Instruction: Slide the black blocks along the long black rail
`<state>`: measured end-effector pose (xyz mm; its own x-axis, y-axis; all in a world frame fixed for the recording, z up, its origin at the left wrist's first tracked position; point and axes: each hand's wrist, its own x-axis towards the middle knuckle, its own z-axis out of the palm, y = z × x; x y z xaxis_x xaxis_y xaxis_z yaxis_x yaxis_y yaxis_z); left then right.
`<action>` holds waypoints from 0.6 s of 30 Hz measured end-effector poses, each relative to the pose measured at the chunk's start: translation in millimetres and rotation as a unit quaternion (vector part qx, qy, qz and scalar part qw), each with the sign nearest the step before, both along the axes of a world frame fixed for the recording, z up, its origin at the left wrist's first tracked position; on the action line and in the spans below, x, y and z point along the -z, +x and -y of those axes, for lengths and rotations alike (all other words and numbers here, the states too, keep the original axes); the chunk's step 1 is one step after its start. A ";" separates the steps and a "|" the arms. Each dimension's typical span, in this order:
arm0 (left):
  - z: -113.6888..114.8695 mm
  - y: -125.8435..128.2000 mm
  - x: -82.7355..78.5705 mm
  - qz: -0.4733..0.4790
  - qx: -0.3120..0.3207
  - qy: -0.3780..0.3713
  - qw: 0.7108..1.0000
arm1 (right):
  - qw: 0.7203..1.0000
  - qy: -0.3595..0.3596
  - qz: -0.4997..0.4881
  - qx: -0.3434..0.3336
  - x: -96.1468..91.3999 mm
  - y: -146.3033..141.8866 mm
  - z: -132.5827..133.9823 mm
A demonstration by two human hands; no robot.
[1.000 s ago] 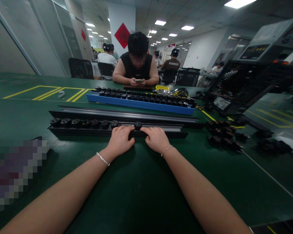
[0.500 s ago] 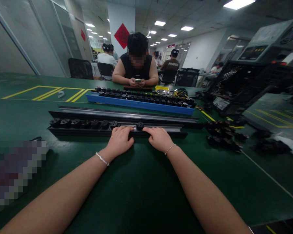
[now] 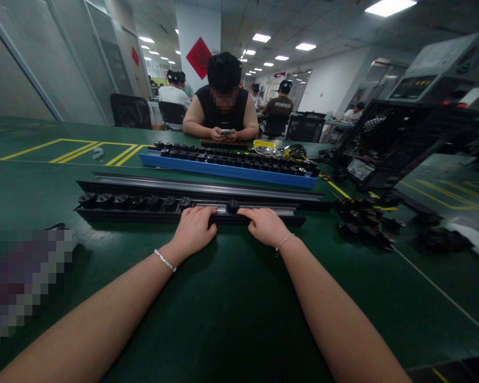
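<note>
A long black rail with a metallic channel inside lies across the table in front of me. Several black socket modules sit in a row in its left part. My left hand lies over the front edge of the rail at the end of that row, fingers over the edge and thumb in front. Past a bare stretch of channel stands one separate black socket module. At its right side, the outstretched index finger of my right hand touches or almost touches it; the other fingers rest over the edge.
Behind lies a second black rail, then a blue rail holding several socket modules. Loose black modules are piled at the right, near a dark computer case. Across the table a person holds a phone. A blurred object lies left.
The separate socket module has shifted slightly right along the rail, and my right hand has moved right as well. My left hand stays on the rail.
</note>
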<state>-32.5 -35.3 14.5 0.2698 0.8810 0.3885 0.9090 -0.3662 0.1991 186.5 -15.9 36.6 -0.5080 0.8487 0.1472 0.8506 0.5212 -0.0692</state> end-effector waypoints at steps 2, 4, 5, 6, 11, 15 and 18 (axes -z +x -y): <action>0.3 -0.1 0.1 0.000 0.001 0.000 1.000 | 1.000 -0.005 -0.002 0.004 -0.5 2.6 -0.2; 0.4 -0.2 -0.2 0.000 0.001 -0.003 1.000 | 1.000 -0.009 -0.004 0.005 -0.6 5.1 -0.6; 0.4 -0.3 -0.4 -0.001 0.000 -0.006 1.000 | 1.000 -0.012 -0.004 0.005 -0.7 6.1 -0.9; 0.4 -0.3 -0.7 -0.002 -0.001 -0.009 1.000 | 1.000 -0.015 -0.003 0.004 -0.8 7.1 -1.2; 0.2 -0.2 -2.0 -0.004 -0.001 -0.013 1.000 | 1.000 -0.029 0.007 0.004 -2.1 12.1 -2.8; 0.5 0.2 -2.3 -0.002 -0.001 -0.012 1.000 | 0.999 -0.032 0.007 0.003 -3.0 18.3 -3.5; 0.3 0.0 -1.7 -0.002 0.002 -0.008 1.000 | 0.999 -0.038 0.004 0.000 -3.3 22.2 -4.1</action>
